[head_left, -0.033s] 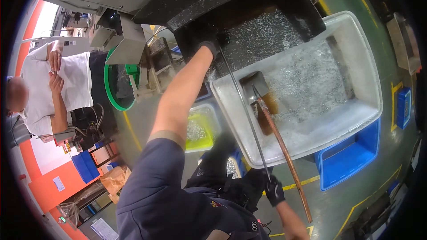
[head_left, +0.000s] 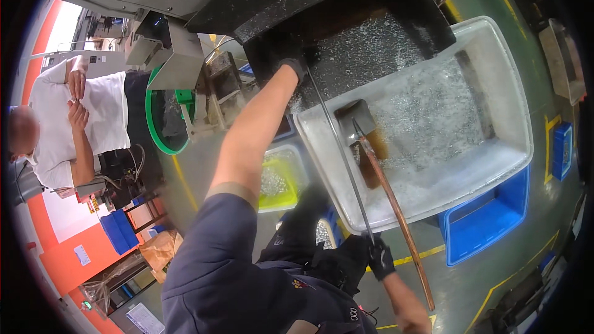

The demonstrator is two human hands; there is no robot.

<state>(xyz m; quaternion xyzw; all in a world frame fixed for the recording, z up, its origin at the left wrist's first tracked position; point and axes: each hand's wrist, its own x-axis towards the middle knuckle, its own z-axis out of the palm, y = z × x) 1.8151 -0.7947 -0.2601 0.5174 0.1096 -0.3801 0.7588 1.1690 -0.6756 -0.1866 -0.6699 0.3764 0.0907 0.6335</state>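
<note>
At the lower centre, the right hand (head_left: 380, 258), dark-gloved, is closed around the near end of a long, thin metal rod (head_left: 342, 158). The rod slants up and left across the left end of a large whitish tub (head_left: 504, 74). Small shiny bits cover much of the tub's floor, with a brown patch toward its left; a shovel (head_left: 396, 207) rests in it, its wooden handle jutting over the near rim. Left of the tub, a yellow-green tray (head_left: 289, 196) holds similar bits; a blue bin (head_left: 495, 235) sits at the lower right. At upper centre, the rod's far end meets the left hand (head_left: 292, 68), also gloved; shadow hides its fingers, so its grip cannot be told. It reaches into a black chute (head_left: 436, 28) strewn with shiny bits. Farther off, at left, stands a person in a white top (head_left: 99, 108).
</note>
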